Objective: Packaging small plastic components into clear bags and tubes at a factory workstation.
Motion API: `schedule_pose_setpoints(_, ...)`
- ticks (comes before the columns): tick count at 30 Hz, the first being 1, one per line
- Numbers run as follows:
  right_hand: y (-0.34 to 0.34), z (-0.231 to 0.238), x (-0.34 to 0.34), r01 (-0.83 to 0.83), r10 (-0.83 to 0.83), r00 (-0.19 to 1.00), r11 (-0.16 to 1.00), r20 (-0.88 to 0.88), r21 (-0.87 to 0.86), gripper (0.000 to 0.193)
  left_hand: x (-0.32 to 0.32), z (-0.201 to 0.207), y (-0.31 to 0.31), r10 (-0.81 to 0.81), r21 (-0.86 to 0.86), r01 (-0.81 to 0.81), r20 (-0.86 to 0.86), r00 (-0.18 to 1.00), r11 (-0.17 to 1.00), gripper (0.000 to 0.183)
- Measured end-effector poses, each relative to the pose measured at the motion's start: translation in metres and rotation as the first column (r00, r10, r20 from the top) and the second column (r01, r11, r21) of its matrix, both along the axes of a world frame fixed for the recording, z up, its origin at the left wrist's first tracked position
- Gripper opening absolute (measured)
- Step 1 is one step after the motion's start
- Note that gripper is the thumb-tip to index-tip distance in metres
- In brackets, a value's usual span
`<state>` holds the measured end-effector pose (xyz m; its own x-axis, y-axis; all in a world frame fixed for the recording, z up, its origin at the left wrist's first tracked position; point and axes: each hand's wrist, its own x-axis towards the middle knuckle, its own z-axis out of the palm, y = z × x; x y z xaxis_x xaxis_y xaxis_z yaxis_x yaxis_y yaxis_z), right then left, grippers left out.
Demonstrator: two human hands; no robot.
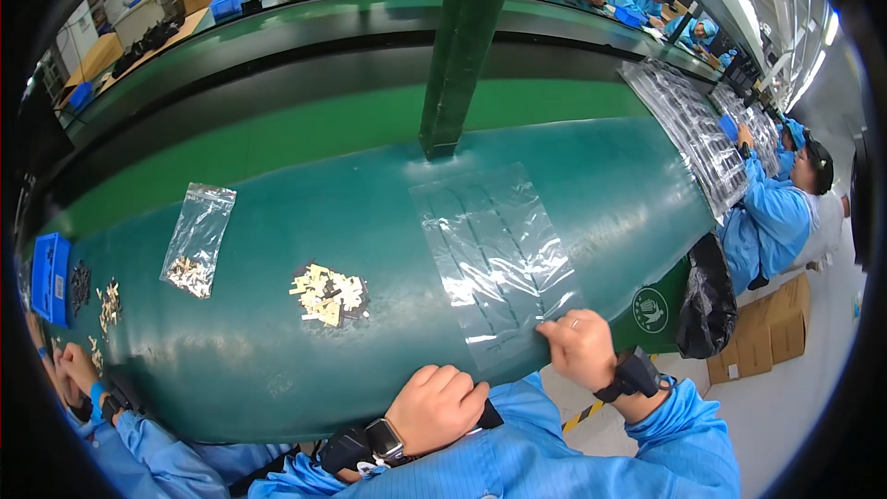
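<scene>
Pinching clear bag point(490, 254) in right grip point(582, 351) | curling left grip point(436, 411) together | with green table point(249, 342) beyond both, cartons point(767, 337) rightward

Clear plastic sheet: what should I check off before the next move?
1. Clear plastic sheet laid out on the green table: ok.
2. Right hand at the sheet's near edge: ok.
3. Right fingers pinching, not just resting: cannot tell.
4. Left hand gripping the sheet: not ok, it is curled at the table's near edge.
5. Pile of cream and dark pieces apart from the sheet: ok.
</scene>
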<state>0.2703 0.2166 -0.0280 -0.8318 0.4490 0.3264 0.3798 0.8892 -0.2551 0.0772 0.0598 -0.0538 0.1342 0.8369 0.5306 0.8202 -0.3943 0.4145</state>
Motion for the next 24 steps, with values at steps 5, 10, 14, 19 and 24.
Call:
schedule_pose_setpoints(5,-0.012,0.008,-0.032,-0.181,0.182,0.983,0.979,0.002,-0.091,0.021,0.0,-0.001,0.0,-0.014,-0.005,0.014,0.007,1.0,1.0,0.015)
schedule_pose_setpoints(10,0.08,0.005,-0.084,0.057,-0.056,0.997,0.998,0.056,-0.02,0.018,0.0,0.001,-0.001,-0.006,0.008,0.006,0.02,1.0,1.0,0.015)
schedule_pose_setpoints(14,0.144,-0.002,-0.116,0.144,-0.144,0.989,0.99,0.033,-0.003,0.018,0.001,0.002,0.001,-0.003,0.005,0.003,0.02,1.0,1.0,0.015)
schedule_pose_setpoints(19,0.157,-0.001,-0.121,0.171,-0.175,0.982,0.983,0.071,0.062,0.017,0.001,-0.001,0.001,0.015,0.011,-0.016,0.019,1.0,1.0,0.015)
schedule_pose_setpoints(24,0.118,-0.002,-0.068,0.119,-0.121,0.993,0.987,0.009,0.11,0.013,0.0,0.0,0.0,-0.009,0.003,0.008,0.031,0.999,1.0,0.014)
